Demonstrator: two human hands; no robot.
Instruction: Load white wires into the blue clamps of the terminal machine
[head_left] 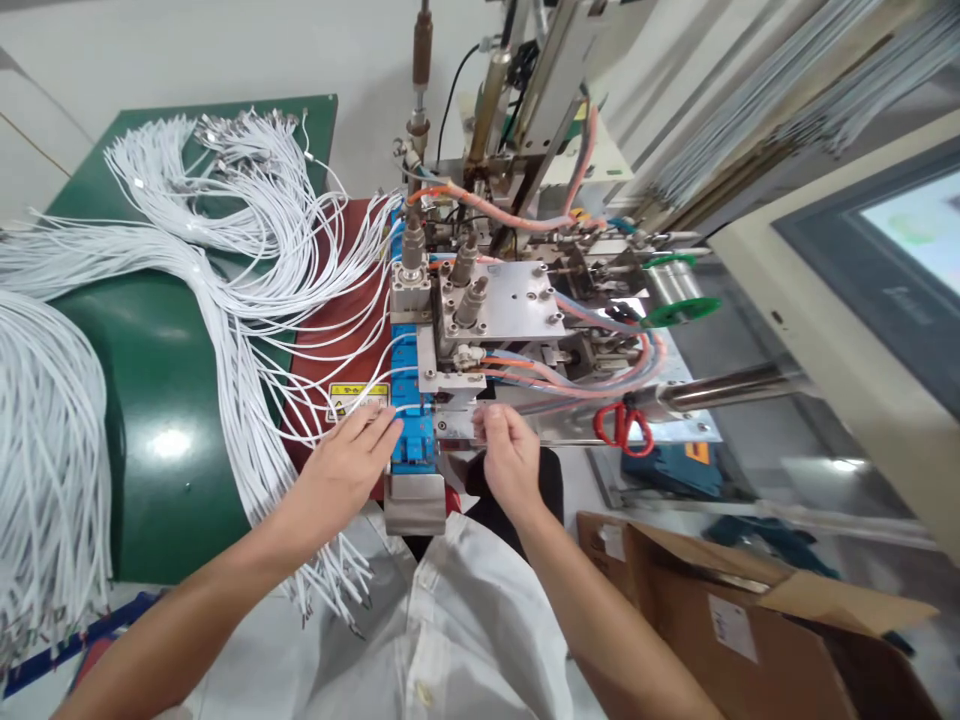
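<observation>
My left hand (351, 455) lies over the red surface at the near end of a row of blue clamps (414, 447). Its fingers are stretched close together, and a white cable (407, 408) runs from the fingertips into one clamp; the thumb is hidden. On the other side of the clamps, my right hand (511, 455) is closed in a pinch above the metal plate (454, 425). Thin strands seem to lead from the clamp towards its fingertips, but what they grip is too small to make out. Farther back, more white cables enter the clamps.
Bundles of white cables (217, 320) cover much of the green table (172, 500). A machine (502, 300) with orange tubes rises ahead. Right of it are a wire spool (671, 290), red-handled scissors (624, 428) and a screen (915, 220). An open cardboard box (720, 620) stands at lower right.
</observation>
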